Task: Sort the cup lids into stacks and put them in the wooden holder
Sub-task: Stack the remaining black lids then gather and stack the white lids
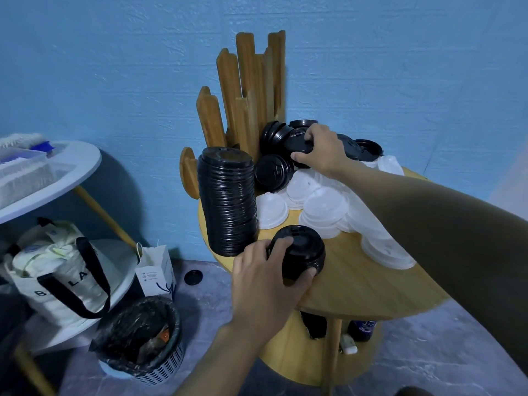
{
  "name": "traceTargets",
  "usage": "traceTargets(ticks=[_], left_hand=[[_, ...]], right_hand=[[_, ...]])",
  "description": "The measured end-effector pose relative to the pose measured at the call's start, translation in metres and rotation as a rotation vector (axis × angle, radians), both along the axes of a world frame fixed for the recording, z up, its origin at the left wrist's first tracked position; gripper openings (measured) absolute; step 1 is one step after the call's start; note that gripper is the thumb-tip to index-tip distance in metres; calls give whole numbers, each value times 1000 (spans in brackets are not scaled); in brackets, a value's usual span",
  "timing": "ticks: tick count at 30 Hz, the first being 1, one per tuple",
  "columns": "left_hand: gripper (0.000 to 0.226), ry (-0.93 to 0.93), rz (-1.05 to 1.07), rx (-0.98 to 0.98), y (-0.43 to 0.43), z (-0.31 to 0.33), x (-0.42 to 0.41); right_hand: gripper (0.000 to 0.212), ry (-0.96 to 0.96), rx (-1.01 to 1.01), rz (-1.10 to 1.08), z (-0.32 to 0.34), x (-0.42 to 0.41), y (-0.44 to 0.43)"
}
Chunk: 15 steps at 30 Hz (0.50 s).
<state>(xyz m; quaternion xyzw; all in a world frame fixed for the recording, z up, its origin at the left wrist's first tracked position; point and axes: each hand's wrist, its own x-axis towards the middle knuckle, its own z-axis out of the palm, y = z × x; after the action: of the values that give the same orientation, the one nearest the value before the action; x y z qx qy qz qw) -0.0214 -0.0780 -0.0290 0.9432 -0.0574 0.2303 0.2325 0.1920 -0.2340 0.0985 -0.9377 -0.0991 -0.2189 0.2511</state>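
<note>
- Gripping a short stack of black lids (300,252) with the left hand (268,278) — fingers curled round it — well in front of the wooden holder (245,90).
- Pinching one loose black lid (298,141) with the right hand (323,151), fingers clamped on its rim, just right of the holder.
- Standing just in front of the holder — a tall black stack (228,204).
- Lying right of the holder, white lids (323,207) on the table (371,284).
</note>
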Motion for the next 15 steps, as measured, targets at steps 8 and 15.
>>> traceTargets(ticks=[8, 15], left_hand=[[63, 4, -2, 11, 0, 2, -1], [70, 21, -11, -13, -2, 8, -5]], right_hand=[[51, -16, 119, 4, 1, -20, -6], [44, -34, 353, 85, 4, -87, -25]])
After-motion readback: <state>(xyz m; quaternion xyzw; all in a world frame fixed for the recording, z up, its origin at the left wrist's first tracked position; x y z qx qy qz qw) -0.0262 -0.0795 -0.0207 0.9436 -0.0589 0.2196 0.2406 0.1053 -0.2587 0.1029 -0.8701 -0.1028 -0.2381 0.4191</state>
